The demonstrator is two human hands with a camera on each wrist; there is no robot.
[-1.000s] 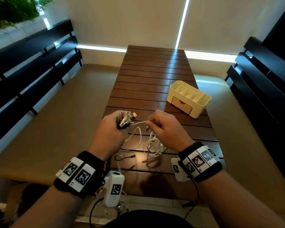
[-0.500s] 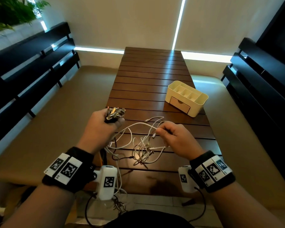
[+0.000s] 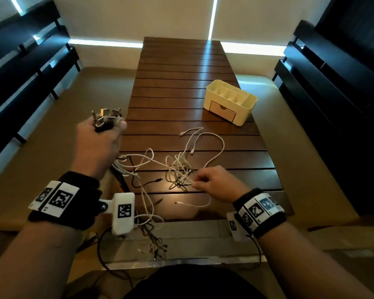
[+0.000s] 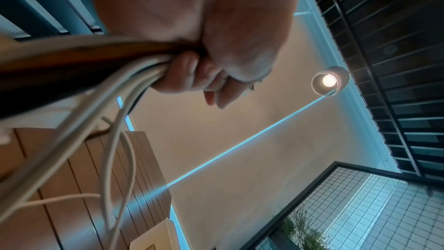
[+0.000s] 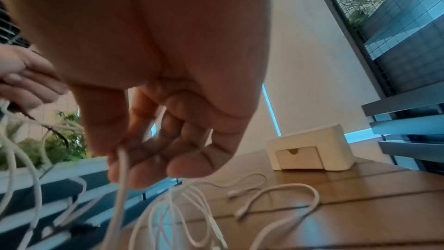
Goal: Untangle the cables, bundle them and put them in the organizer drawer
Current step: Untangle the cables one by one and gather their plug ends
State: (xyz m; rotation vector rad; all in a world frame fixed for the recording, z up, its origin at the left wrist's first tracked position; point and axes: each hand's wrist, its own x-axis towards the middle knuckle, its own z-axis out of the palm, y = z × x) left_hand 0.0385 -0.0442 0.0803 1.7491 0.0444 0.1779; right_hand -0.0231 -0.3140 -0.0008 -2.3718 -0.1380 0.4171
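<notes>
My left hand (image 3: 99, 137) is raised off the table's left edge and grips a bunch of cable plugs (image 3: 107, 117), white and dark cords trailing from its fist (image 4: 134, 75). A tangle of white cables (image 3: 179, 167) lies on the wooden table (image 3: 181, 72). My right hand (image 3: 214, 182) hovers low over the near part of the table and pinches one white cable (image 5: 122, 161) between thumb and fingers. The cream organizer (image 3: 231, 102) stands at the right, its drawer (image 3: 222, 111) closed; it appears in the right wrist view too (image 5: 310, 151).
Dark slatted benches flank the table on the left (image 3: 20, 67) and right (image 3: 333, 83). More cable ends (image 3: 153, 244) hang over the table's near edge. A black cable end (image 3: 158, 180) lies near the tangle.
My hands have moved apart: the left went up and left with the plugs, the right drew back toward me with one white cable. The tangle has spread out across the table.
</notes>
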